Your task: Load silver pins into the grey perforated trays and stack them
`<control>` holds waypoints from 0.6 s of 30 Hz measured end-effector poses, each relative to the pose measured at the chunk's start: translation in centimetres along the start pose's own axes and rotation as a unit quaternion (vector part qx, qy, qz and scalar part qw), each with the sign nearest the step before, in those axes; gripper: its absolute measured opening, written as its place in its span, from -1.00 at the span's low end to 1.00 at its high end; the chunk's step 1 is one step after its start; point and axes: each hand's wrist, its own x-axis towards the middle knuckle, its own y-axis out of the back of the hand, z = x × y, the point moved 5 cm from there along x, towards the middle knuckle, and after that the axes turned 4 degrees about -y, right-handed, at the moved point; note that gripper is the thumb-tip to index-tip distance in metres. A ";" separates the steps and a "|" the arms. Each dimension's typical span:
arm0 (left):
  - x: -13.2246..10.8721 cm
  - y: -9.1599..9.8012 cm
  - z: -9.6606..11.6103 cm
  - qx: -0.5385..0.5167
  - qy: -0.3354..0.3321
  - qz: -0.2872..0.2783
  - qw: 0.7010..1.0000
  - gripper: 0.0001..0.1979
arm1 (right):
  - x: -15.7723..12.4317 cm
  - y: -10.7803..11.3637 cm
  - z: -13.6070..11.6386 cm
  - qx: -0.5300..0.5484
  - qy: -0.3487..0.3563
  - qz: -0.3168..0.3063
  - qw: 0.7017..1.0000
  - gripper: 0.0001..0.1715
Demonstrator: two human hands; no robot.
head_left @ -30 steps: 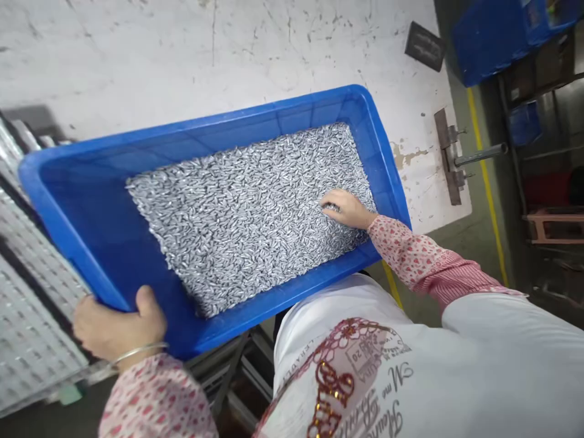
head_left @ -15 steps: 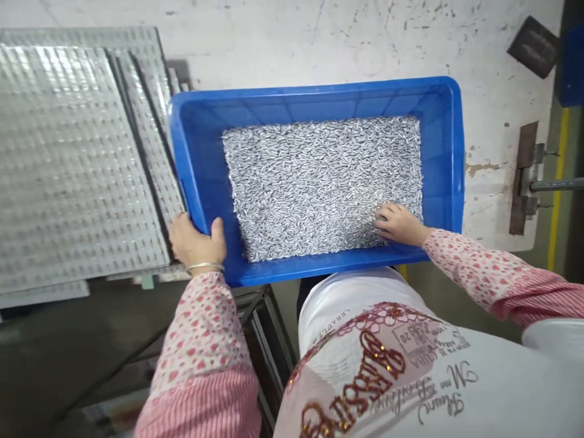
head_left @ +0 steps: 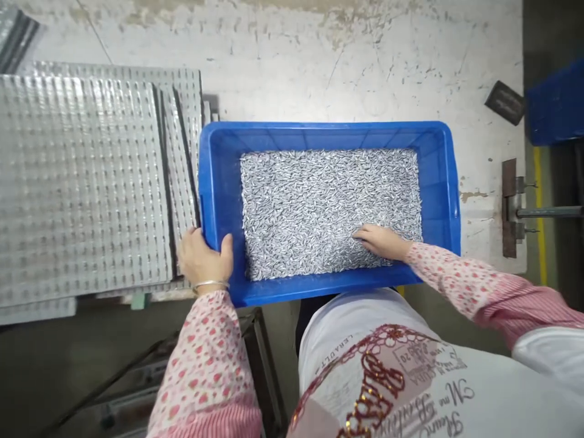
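A blue plastic bin (head_left: pixel 328 291) holds a wide layer of small, shiny, silver-coloured pieces (head_left: pixel 314 213), slim and pointed in outline. My left hand (head_left: pixel 206 255) grips the bin's left wall near the front corner, thumb inside and fingers outside. Inside the bin, my right hand (head_left: pixel 383 241) lies low over the pieces at the front right, palm down. Its fingers stretch leftward and touch the surface of the layer; what lies under them is hidden.
To the left, stacked grey panels (head_left: pixel 82 188) with rows of small marks stand close against the bin. The worn white table (head_left: pixel 365 67) extends behind it. A dark block (head_left: pixel 505 102) and a metal clamp-like fitting (head_left: pixel 515 210) are at the right edge, with another blue container (head_left: pixel 554 103) beyond.
My right hand has slid left across the pieces, its fingers now straighter. My left hand keeps its hold on the bin wall. The whole view has shifted, so the bin appears lower.
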 end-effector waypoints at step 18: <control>0.5 2.1 1.8 0.003 0.041 -0.030 0.999 -0.21 | 16.4 0.8 -8.7 -0.139 0.139 0.145 0.970 -0.67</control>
